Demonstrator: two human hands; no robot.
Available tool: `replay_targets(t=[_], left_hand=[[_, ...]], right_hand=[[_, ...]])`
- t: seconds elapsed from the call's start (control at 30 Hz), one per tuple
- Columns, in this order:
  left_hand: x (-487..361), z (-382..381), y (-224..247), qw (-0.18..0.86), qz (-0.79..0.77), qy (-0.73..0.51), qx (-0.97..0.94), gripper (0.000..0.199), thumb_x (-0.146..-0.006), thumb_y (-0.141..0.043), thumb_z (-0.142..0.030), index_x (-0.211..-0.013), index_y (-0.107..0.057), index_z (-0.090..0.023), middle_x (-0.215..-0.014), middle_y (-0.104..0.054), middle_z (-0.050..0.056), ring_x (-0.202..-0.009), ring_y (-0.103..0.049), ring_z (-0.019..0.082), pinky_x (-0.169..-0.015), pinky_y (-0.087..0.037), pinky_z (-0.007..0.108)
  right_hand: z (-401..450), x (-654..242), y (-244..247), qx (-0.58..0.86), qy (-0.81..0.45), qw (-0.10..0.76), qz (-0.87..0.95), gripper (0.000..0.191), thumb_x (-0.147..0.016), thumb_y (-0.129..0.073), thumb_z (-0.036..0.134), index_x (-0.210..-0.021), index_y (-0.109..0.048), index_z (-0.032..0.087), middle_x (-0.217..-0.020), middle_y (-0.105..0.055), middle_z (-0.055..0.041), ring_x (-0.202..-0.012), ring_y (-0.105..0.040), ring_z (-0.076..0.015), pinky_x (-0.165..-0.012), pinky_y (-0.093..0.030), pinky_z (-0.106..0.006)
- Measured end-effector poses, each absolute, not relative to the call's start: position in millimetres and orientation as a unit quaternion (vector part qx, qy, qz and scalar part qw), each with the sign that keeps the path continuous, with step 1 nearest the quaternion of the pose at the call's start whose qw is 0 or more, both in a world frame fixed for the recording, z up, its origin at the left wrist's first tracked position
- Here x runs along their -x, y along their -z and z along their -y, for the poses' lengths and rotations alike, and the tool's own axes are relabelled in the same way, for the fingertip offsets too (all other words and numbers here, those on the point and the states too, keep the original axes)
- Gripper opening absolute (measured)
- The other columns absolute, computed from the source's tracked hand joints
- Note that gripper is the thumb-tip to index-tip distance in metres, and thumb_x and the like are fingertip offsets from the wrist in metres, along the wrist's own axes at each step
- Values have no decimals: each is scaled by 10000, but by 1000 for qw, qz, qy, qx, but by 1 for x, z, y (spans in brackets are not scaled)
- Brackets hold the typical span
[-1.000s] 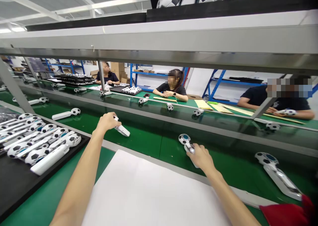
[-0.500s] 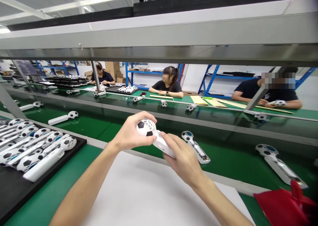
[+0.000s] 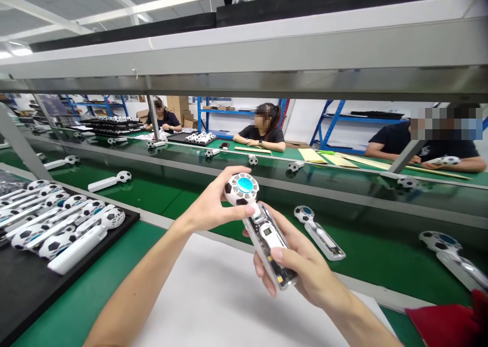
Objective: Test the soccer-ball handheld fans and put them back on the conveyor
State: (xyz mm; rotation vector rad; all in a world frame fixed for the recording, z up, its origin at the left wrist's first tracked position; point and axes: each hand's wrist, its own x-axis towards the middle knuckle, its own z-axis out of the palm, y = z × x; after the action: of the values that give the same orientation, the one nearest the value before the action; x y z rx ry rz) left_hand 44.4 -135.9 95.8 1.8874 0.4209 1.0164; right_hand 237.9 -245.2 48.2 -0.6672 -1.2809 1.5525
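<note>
Between my hands is a handheld fan [image 3: 269, 242] with a black-and-white football-patterned head, a shiny blue disc at its centre and a clear handle side showing parts inside. My left hand [image 3: 211, 204] is closed around the head, thumb at the neck. Lower down, my right hand [image 3: 305, 265] grips the handle, its thumb on the front and fingers behind. The fan slants over the far edge of a white sheet [image 3: 213, 301]. Just right of it, a similar fan [image 3: 320, 235] lies on the green conveyor belt [image 3: 366, 255].
At left, a black tray [image 3: 118, 227] holds several football fans in rows. A further fan [image 3: 450, 258] and a red cloth [image 3: 442, 321] are at right. A metal beam [image 3: 244, 82] crosses overhead. Several people sit across the belt, one person [image 3: 263, 133] opposite.
My hands have turned the fan over: the white back and ball grille showed before, now the blue disc and clear handle side face me. The belt fans appear further right.
</note>
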Motion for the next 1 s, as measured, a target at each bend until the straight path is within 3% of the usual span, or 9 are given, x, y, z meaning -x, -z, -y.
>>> replay_targets(t=[0.23,0.43,0.6,1.0], left_hand=[[-47,137,-93,456,-160,-413,-772,666,-814,-779,-375,-1387,-451,-293,-1242,-612,68,-1025,-663,215,-873,-567,305],[-47,139,-93,429,-155,-424,-783,678,-844,-746,-382,-1428,-414,-295,-1259,-609,75,-1041,-661,227,-894,-571,332],[-45,138,-96,388,-159,-450,-789,660,-805,-789,-381,-1394,-503,-293,-1275,-610,71,-1061,-654,238,-881,-570,322],[-43,129,-92,307,-138,-519,-786,709,-693,-891,-340,-1329,-596,-240,-1287,-636,85,-1094,-655,256,-910,-559,328]], right_hand=[[248,-237,-52,262,-643,496,521,722,-933,-663,313,-1540,-276,358,-1210,-595,-115,-743,-648,-169,-542,-521,-292],[247,-235,-52,288,-629,488,532,791,-935,-652,338,-1576,-193,269,-841,-680,-49,-673,-613,-171,-604,-493,-311],[248,-236,-50,301,-606,486,553,727,-941,-649,361,-1551,-265,271,-867,-676,-50,-697,-607,-176,-628,-466,-318],[252,-235,-50,321,-585,478,571,715,-967,-616,395,-1548,-211,300,-878,-667,-43,-744,-583,-183,-681,-463,-339]])
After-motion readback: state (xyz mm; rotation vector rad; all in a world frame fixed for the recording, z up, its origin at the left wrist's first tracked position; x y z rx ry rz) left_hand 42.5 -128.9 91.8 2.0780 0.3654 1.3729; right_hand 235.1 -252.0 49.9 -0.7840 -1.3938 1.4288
